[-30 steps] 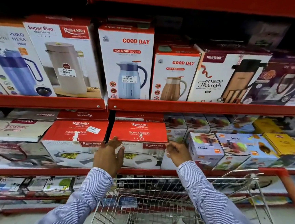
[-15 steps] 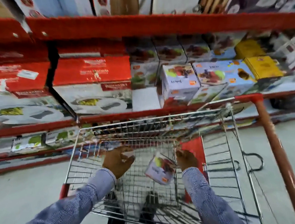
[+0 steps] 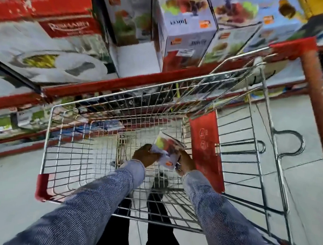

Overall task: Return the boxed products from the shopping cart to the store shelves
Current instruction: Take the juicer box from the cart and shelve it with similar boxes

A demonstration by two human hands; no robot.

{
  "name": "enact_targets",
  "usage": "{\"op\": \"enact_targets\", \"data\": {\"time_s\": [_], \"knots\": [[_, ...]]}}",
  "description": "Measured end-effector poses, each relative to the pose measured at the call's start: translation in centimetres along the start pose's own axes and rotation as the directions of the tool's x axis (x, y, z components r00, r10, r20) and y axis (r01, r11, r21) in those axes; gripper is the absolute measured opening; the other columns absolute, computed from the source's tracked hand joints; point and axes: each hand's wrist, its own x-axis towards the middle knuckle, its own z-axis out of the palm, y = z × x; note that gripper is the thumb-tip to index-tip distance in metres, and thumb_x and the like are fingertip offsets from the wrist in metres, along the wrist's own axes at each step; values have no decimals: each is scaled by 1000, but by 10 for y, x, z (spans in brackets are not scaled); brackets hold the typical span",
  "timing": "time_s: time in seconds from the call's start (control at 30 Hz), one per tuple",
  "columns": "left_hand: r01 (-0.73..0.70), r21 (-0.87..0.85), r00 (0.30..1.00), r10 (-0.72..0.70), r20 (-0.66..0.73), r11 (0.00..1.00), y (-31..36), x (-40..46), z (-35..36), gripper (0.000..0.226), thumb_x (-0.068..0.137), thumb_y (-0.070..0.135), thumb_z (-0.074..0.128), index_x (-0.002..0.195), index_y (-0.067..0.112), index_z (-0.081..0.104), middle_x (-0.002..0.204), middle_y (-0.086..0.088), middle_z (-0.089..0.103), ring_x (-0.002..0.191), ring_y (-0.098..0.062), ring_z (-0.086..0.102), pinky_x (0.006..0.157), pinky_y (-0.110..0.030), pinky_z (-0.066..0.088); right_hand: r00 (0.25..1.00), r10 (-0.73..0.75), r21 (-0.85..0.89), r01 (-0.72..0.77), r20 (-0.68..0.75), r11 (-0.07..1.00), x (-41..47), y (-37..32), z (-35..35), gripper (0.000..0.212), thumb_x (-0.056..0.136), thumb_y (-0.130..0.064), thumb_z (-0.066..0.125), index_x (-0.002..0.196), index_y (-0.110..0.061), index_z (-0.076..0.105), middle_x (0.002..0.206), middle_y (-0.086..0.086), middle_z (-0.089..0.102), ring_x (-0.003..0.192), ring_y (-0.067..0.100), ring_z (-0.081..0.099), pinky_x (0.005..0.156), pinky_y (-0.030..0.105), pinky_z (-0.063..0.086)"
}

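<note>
Head cam looking down into the wire shopping cart (image 3: 104,137): both hands are deep in the basket with a small juicer box (image 3: 165,150) between them. Left hand (image 3: 146,156) is curled on its left side, right hand (image 3: 186,162) clamped on the right edge. Box sits tilted, near the cart's red flap (image 3: 205,145). Matching juicer boxes (image 3: 184,26) sit on the red shelf (image 3: 121,83) just beyond the cart.

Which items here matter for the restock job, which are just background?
In play:
small box, held by left hand and right hand
cart
shelf
matching juicer box there

Background:
red dinner set box
yellow box
floor
</note>
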Motion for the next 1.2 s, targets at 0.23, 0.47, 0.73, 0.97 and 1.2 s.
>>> {"op": "enact_targets", "data": {"time_s": [0.23,0.47,0.73,0.97,1.2], "knots": [[-9,-209,997,-8,-82,978,-3,-11,-14,64,55,53,60,110,21,71,115,-8,71,107,-30,63,100,-43,49,996,-92,21,92,-1,996,-19,-27,-6,12,84,-33,53,77,-24,57,86,5,62,71,14,54,64,27,44],[-148,-451,953,5,-303,880,20,-80,-55,26,76,29,73,100,20,75,100,-10,76,89,-34,72,73,-43,62,938,-346,-330,333,20,883,-57,-72,-16,38,82,-43,53,92,-10,69,99,23,71,91,37,68,89,49,54],[-425,-272,814,233,-532,863,50,-161,-112,30,68,41,76,96,29,77,85,2,79,77,-20,75,77,-47,62,797,-603,-230,594,37,771,-154,-134,-9,17,55,-45,64,64,-37,76,83,4,78,85,26,72,86,49,57],[-541,-136,657,316,-684,830,88,-201,-148,14,74,28,79,87,21,79,77,5,78,70,-6,71,77,-35,60,695,-717,-308,695,55,650,-200,-190,-1,26,76,-14,69,101,-14,76,90,4,76,88,20,70,88,38,56],[-582,-87,591,347,-728,808,122,-215,-170,42,71,33,81,109,17,74,101,-1,77,82,-20,73,83,-40,60,624,-778,-361,742,67,565,-217,-238,2,30,79,-13,65,108,-18,72,88,-4,72,88,14,67,83,28,53]]}}
